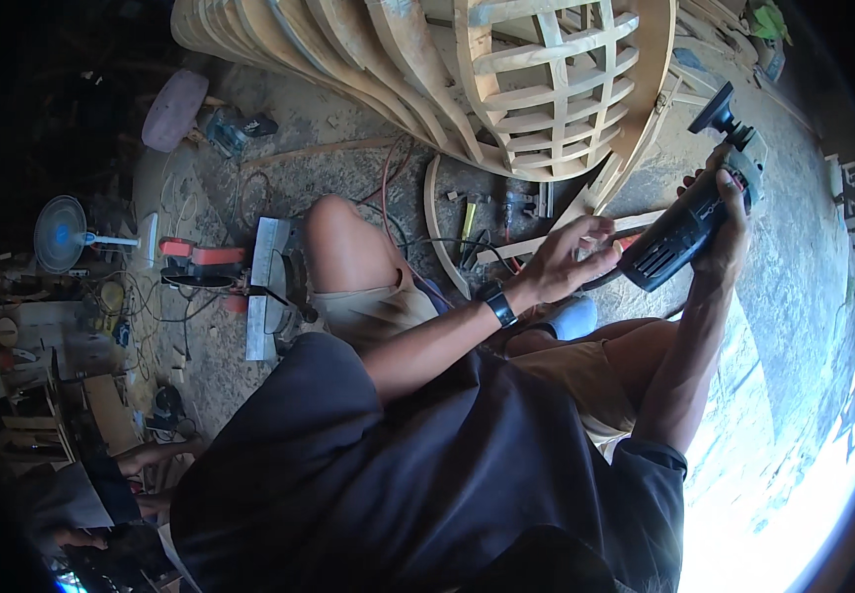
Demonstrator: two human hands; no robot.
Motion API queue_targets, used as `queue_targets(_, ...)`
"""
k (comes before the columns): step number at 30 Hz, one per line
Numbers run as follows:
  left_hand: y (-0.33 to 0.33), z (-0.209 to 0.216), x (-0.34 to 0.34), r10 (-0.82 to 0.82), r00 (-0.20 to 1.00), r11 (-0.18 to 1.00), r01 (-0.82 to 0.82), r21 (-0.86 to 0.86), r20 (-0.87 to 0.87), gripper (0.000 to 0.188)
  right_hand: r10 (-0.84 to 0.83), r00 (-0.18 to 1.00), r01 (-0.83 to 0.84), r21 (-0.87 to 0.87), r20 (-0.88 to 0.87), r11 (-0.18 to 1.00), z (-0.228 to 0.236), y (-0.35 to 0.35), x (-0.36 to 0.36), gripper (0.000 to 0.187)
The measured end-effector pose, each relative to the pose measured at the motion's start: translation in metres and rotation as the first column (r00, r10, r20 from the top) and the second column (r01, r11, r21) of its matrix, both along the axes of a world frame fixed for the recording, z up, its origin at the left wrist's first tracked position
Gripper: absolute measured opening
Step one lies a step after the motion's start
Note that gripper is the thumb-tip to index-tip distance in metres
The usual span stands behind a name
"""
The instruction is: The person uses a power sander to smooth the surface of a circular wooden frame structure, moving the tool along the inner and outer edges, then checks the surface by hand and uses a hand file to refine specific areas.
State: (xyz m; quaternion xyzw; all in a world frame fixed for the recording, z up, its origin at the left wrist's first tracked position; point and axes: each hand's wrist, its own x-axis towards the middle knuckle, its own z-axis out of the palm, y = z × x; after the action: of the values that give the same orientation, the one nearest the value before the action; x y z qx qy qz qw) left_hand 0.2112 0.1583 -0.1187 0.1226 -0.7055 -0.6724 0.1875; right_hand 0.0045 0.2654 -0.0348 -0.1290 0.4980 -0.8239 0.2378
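In my right hand point(732, 222) is a black angle grinder point(679, 232), held up at the right with its head pointing up and away. A dark round pad point(712, 111) sits on the grinder's spindle. My left hand point(568, 265), with a dark watch point(496, 302) at the wrist, is beside the grinder's rear end. Its fingers are bent but apart, and I cannot tell whether the fingertips touch the housing. A dark cord runs from the grinder's rear, passing partly behind the left hand.
Ahead stands a large curved wooden frame point(556, 89) with ribs and a lattice. Hand tools point(469, 222), a curved wooden strip point(437, 212) and cords lie on the floor before me. A red cut-off saw point(205, 259) and a fan point(62, 234) stand left; another person's arm point(156, 455) shows lower left.
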Motion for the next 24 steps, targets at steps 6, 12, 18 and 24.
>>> queue_targets(6, 0.030, 0.031, -0.012, 0.077, 0.983, 0.993, -0.061, -0.102, 0.166, 0.085, -0.016, 0.991, 0.024, 0.055, -0.132, 0.998, -0.010, -0.021, 0.052, 0.048)
queue_targets(12, -0.002, 0.027, 0.004, 0.047, 0.997, 0.989, -0.037, -0.141, 0.067, 0.086, 0.023, 0.983, -0.040, -0.090, -0.182, 0.995, -0.006, -0.039, 0.080, 0.054)
queue_targets(18, -0.053, 0.003, 0.045, -0.064, 0.985, 0.996, 0.074, -0.059, 0.160, 0.088, -0.196, 0.777, 0.302, 0.081, -0.598, 0.950, -0.045, -0.082, 0.131, 0.092)
queue_targets(24, -0.083, -0.024, 0.074, 0.112, 0.972, 0.895, -0.008, 0.447, -0.206, 0.071, -0.097, 0.545, 0.297, 0.084, -0.833, 0.951, -0.089, -0.132, 0.175, 0.093)
